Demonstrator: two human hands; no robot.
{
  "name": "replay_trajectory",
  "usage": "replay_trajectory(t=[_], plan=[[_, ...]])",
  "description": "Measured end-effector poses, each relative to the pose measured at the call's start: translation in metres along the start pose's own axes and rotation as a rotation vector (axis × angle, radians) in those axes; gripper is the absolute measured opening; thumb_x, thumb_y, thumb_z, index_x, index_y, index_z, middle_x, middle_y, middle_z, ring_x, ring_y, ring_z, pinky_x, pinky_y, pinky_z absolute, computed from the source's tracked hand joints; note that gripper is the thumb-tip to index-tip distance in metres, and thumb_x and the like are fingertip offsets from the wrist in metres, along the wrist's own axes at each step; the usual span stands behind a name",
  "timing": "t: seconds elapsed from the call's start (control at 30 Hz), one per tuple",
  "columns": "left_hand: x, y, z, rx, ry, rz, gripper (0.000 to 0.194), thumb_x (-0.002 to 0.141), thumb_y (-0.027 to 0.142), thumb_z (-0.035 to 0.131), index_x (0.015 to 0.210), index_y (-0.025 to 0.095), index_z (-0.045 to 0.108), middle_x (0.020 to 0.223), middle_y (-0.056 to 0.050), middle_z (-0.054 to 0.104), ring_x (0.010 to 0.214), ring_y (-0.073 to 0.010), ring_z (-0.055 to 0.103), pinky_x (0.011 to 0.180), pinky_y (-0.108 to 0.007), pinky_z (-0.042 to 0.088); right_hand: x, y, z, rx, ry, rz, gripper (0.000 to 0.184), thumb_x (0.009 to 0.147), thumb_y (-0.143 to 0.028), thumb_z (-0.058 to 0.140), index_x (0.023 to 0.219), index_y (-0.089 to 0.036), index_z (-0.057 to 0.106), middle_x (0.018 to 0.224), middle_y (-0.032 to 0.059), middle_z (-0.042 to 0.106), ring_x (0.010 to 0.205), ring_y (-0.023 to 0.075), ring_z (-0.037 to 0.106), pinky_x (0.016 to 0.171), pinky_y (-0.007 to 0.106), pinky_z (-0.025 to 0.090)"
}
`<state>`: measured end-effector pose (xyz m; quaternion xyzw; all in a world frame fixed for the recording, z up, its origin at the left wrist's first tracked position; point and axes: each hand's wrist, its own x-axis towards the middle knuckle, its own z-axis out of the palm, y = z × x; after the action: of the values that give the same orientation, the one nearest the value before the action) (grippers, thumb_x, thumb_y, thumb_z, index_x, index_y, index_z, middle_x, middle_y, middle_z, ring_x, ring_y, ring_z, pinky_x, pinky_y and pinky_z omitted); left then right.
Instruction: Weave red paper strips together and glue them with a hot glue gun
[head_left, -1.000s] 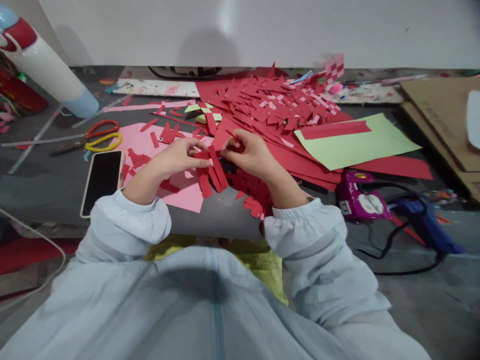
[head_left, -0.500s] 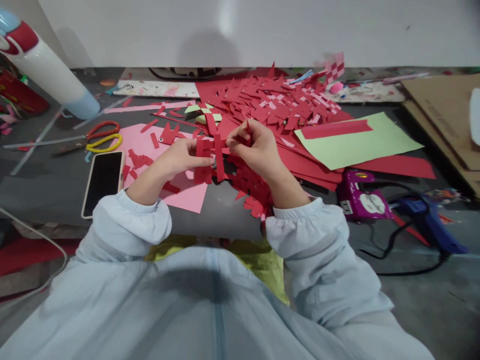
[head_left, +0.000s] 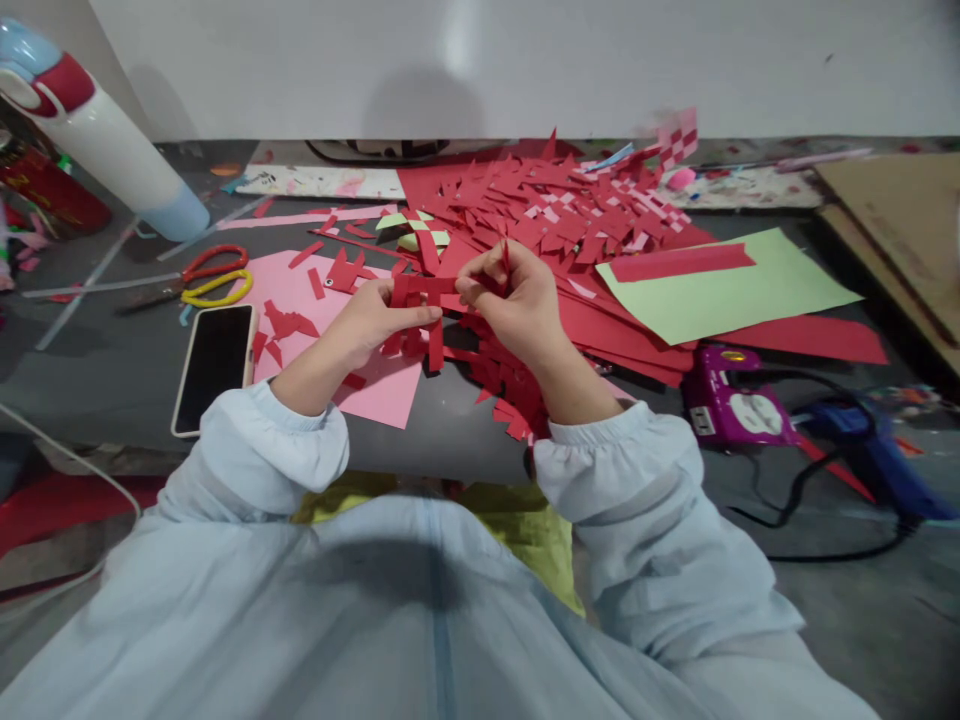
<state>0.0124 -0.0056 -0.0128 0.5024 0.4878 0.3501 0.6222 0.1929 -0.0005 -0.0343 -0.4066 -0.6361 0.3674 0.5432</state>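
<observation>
Between my hands are red paper strips (head_left: pixel 436 347) that cross one another. My left hand (head_left: pixel 373 322) is closed on them, the thumb pressed along the front. My right hand (head_left: pixel 517 300) pinches the end of a red strip (head_left: pixel 445 285) that runs across to the left hand. A thin red point shows above its curled fingers. Below, a pink paper sheet (head_left: pixel 382 395) carries loose red scraps and a small red cut-out (head_left: pixel 346 272) with an eye on it. A cluster of cut red paper (head_left: pixel 510 390) lies beside my right wrist.
Red paper sheets and cut pieces (head_left: pixel 555 200) are heaped behind my hands. A light green sheet (head_left: pixel 750 290) lies to the right, near a purple box (head_left: pixel 742 400) and a blue glue gun (head_left: pixel 885 450) with a black cord. Scissors (head_left: pixel 217 275), a phone (head_left: pixel 216 370) and a bottle (head_left: pixel 112 140) are left.
My left thumb has moved right over the crossing strips, and the upright strip now sits lower and further left. The right hand keeps its pinch. The whole view has shifted slightly.
</observation>
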Motion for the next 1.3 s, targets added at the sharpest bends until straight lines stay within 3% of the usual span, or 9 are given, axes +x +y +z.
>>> replay_trajectory(t=[0.17,0.33,0.47,0.57,0.77,1.03,1.17,1.3], plan=[[-0.002,0.003,-0.002,0.064,-0.022,0.053,0.030,0.064,0.030,0.086,0.082,0.013,0.069,0.075,-0.004,0.071,0.062,-0.0117,0.063,0.055,-0.024,0.048,0.000,0.002,-0.001,0.037,0.021,-0.025,0.037,0.078,-0.025,0.063,0.071,-0.027,0.027,0.072,-0.0025,0.056,0.062,0.0122,0.051,0.067,0.035,0.050],[-0.002,0.006,-0.005,0.170,-0.057,0.153,0.039,0.078,0.054,0.072,0.072,0.017,0.065,0.059,0.001,0.060,0.050,-0.0092,0.053,0.049,-0.024,0.041,0.003,0.006,-0.005,0.021,0.044,0.014,0.042,0.078,-0.035,0.067,0.072,-0.027,0.026,0.069,-0.0032,0.051,0.062,0.0125,0.049,0.064,0.035,0.050],[-0.001,0.009,-0.008,0.234,-0.043,0.266,0.056,0.074,0.069,0.068,0.057,0.018,0.051,0.055,0.003,0.047,0.052,-0.0080,0.046,0.053,-0.023,0.041,0.006,0.008,-0.009,0.033,0.101,-0.010,0.045,0.077,-0.039,0.070,0.071,-0.027,0.026,0.067,-0.0037,0.051,0.059,0.0117,0.046,0.059,0.034,0.048],[-0.002,0.010,-0.007,0.221,-0.065,0.253,0.061,0.071,0.074,0.067,0.055,0.019,0.044,0.056,0.003,0.043,0.056,-0.0096,0.049,0.057,-0.024,0.044,0.007,0.008,-0.011,0.042,0.101,-0.020,0.046,0.077,-0.041,0.070,0.070,-0.027,0.027,0.067,-0.0041,0.050,0.058,0.0110,0.046,0.059,0.033,0.047],[-0.001,0.007,-0.006,0.146,-0.082,0.224,0.057,0.073,0.072,0.065,0.061,0.019,0.047,0.063,0.001,0.050,0.066,-0.0131,0.058,0.064,-0.026,0.051,0.007,0.007,-0.011,0.071,0.106,0.007,0.050,0.075,-0.047,0.072,0.071,-0.027,0.027,0.067,-0.0044,0.053,0.056,0.0107,0.046,0.057,0.033,0.047],[-0.002,0.007,-0.007,0.239,-0.054,0.261,0.052,0.081,0.069,0.060,0.067,0.019,0.059,0.066,-0.002,0.059,0.068,-0.0145,0.059,0.063,-0.025,0.048,0.005,-0.004,-0.013,0.092,0.080,0.076,0.049,0.071,-0.048,0.076,0.069,-0.026,0.032,0.068,-0.0037,0.059,0.066,0.0121,0.057,0.074,0.036,0.052],[0.000,0.004,-0.010,0.281,-0.065,0.316,0.048,0.083,0.064,0.061,0.073,0.017,0.065,0.073,-0.002,0.064,0.066,-0.0113,0.056,0.063,-0.023,0.045,0.003,-0.007,-0.013,0.126,-0.009,0.103,0.052,0.068,-0.048,0.078,0.070,-0.025,0.031,0.071,-0.0027,0.063,0.065,0.0112,0.057,0.070,0.033,0.051],[0.000,0.004,-0.008,0.284,-0.060,0.287,0.037,0.078,0.052,0.071,0.082,0.015,0.069,0.074,-0.002,0.066,0.064,-0.0111,0.057,0.060,-0.023,0.044,0.004,-0.005,-0.012,0.108,-0.020,0.082,0.050,0.071,-0.044,0.075,0.071,-0.025,0.029,0.071,-0.0025,0.063,0.064,0.0106,0.057,0.066,0.030,0.049]])
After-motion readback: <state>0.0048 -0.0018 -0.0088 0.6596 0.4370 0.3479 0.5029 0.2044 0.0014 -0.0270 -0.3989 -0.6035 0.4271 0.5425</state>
